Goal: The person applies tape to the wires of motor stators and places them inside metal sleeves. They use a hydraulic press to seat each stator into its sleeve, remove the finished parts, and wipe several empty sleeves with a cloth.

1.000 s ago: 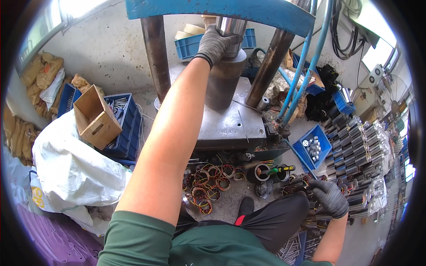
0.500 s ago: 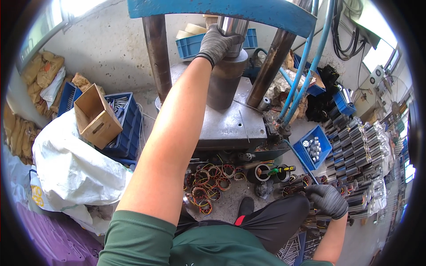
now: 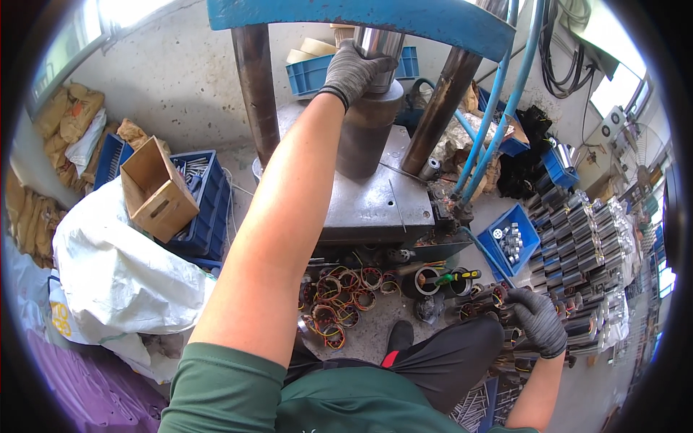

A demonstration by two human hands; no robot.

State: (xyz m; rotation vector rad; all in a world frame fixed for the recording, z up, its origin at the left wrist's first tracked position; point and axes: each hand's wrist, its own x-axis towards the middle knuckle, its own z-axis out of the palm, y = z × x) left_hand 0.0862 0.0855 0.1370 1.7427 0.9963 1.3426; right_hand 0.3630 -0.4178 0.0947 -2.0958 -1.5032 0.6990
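My left hand (image 3: 352,73), in a grey knit glove, is stretched forward and wrapped around a shiny metal cylinder (image 3: 385,45). The cylinder stands on a thick dark steel post (image 3: 368,141) on the press's metal bed (image 3: 382,209); its top is hidden behind the blue crossbeam (image 3: 361,16). My right hand (image 3: 538,322), gloved alike, hovers at the right beside my knee, near rows of metal motor housings (image 3: 581,238). Its fingers are loosely bent and somewhat apart, and I see nothing in them.
Copper-wound stator rings (image 3: 339,296) lie on the floor below the press. A green-handled screwdriver (image 3: 458,276) rests across dark cylinders. A blue bin (image 3: 510,242) of small metal parts stands right. On the left are a cardboard box (image 3: 160,191), blue crates (image 3: 209,209) and a white sack (image 3: 123,267).
My right hand has turned, its fingers swinging upward from pointing left. My left hand keeps its place on the metal cylinder.
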